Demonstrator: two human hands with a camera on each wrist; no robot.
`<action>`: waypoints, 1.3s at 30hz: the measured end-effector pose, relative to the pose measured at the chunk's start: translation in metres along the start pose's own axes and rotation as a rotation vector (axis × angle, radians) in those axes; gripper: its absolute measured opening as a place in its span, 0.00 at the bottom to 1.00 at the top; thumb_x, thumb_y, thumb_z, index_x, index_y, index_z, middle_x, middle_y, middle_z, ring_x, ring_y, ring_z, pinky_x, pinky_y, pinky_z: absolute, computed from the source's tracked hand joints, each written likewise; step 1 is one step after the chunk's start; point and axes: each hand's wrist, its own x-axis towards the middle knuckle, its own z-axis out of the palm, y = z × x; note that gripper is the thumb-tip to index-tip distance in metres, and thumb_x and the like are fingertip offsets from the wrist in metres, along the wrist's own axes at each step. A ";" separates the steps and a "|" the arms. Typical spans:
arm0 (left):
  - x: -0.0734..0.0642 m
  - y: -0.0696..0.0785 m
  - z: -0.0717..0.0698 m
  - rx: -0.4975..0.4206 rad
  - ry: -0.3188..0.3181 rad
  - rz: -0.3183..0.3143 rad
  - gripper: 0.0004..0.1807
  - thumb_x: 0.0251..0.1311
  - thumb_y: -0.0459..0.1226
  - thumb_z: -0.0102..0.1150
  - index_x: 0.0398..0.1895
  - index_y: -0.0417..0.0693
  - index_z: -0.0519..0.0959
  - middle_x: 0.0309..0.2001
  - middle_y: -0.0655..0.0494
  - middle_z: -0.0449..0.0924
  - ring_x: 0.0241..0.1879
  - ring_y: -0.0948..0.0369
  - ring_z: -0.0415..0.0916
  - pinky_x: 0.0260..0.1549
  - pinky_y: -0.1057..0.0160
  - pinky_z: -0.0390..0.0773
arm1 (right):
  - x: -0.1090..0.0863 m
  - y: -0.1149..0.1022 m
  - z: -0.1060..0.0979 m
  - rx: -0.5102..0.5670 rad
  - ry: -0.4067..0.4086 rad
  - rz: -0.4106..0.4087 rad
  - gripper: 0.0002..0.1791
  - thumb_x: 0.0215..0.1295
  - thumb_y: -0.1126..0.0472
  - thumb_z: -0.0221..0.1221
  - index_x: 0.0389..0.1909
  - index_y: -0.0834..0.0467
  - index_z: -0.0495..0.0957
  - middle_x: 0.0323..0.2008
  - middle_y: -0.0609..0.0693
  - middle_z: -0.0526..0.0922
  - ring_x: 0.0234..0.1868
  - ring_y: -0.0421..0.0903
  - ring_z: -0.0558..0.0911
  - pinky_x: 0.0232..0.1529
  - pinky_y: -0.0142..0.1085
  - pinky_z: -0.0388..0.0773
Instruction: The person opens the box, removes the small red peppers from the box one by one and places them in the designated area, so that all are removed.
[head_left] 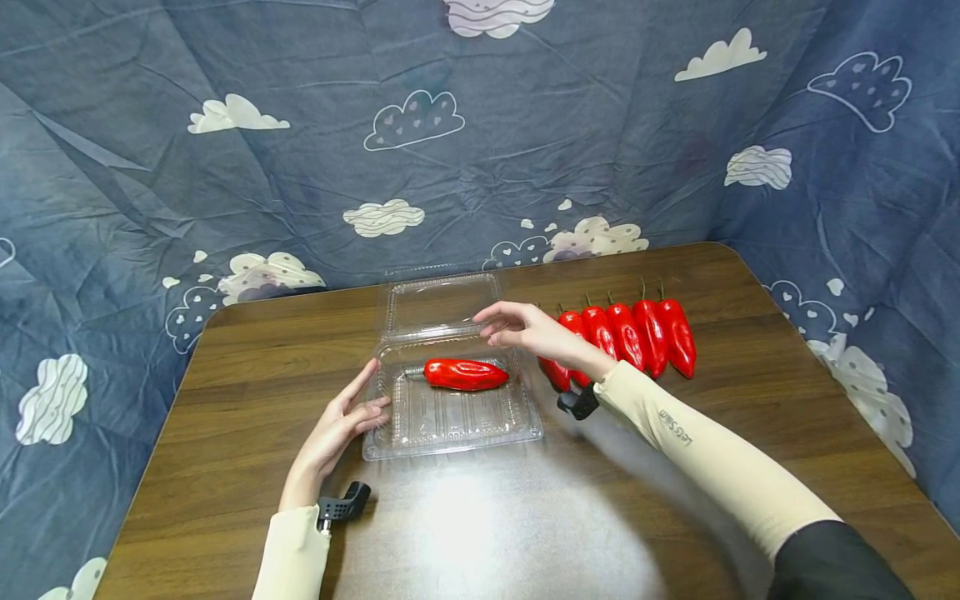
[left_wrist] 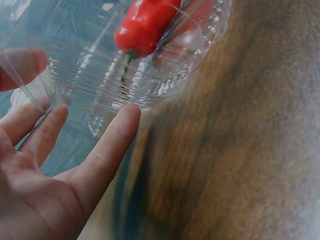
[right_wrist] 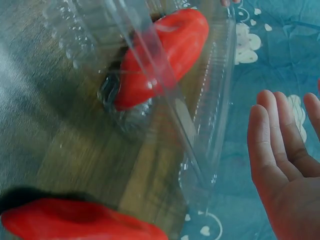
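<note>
A clear plastic clamshell container lies on the table with its lid folded back behind it. One red pepper rests crosswise in the base, its stem end to the left. At the container's left side is my left hand, fingers spread and extended; the left wrist view shows fingertips against the ribbed plastic wall. Over the rear right of the container hovers my right hand, its fingers loosely extended and holding nothing, as the right wrist view also shows.
Several more red peppers lie in a row on the right of the wooden table, stems pointing away; my right forearm partly hides the nearest ones. A blue cloth with cloud prints hangs along the table's back edge and right side.
</note>
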 end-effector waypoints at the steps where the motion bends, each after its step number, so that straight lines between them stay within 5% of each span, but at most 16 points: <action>1: 0.000 0.000 0.000 0.001 -0.001 0.000 0.39 0.64 0.21 0.43 0.76 0.45 0.44 0.76 0.51 0.35 0.65 0.37 0.54 0.55 0.55 0.71 | 0.001 0.000 0.001 -0.015 -0.012 -0.002 0.20 0.62 0.73 0.53 0.57 0.71 0.71 0.45 0.61 0.80 0.46 0.50 0.80 0.49 0.41 0.78; 15: 0.000 -0.001 -0.001 0.007 -0.012 0.015 0.39 0.64 0.21 0.43 0.76 0.45 0.44 0.76 0.52 0.36 0.65 0.37 0.54 0.56 0.55 0.71 | 0.013 0.003 0.019 -0.105 -0.147 0.018 0.21 0.61 0.73 0.54 0.57 0.72 0.70 0.55 0.65 0.75 0.56 0.65 0.72 0.55 0.41 0.73; 39: -0.001 -0.001 -0.001 0.012 -0.006 0.012 0.39 0.64 0.21 0.43 0.76 0.46 0.44 0.76 0.53 0.36 0.65 0.37 0.55 0.55 0.55 0.72 | 0.027 0.009 0.033 -0.317 -0.281 0.222 0.24 0.58 0.68 0.58 0.58 0.58 0.76 0.60 0.55 0.74 0.61 0.52 0.70 0.61 0.47 0.65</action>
